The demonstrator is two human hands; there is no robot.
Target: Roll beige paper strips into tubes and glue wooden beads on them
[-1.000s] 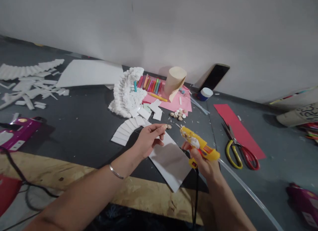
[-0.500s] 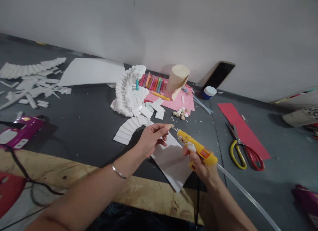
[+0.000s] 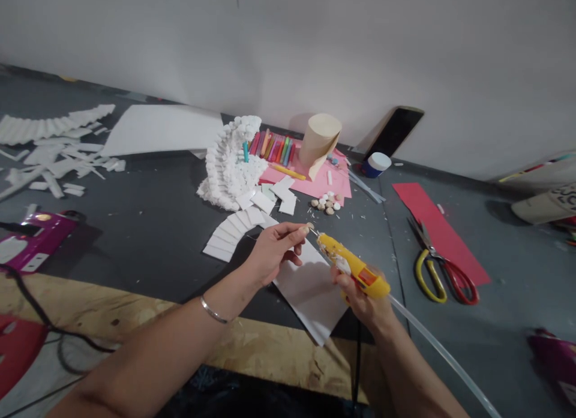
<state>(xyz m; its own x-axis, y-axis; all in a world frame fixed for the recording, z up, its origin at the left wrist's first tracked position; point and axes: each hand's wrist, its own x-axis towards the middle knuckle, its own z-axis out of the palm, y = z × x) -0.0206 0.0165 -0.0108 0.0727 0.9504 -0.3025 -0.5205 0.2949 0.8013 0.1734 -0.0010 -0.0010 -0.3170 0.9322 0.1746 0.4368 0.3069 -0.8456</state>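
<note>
Behind the glue gun (image 3: 353, 268), grey mat (image 3: 148, 226) meets white wall (image 3: 315, 46).

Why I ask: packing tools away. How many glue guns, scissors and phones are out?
Glue guns: 3 (yellow glue gun, left magenta glue gun, right magenta glue gun)
Scissors: 1
Phone: 1
Total: 5

Left hand (image 3: 269, 254) pinched, right hand (image 3: 365, 299) clenched.
</note>
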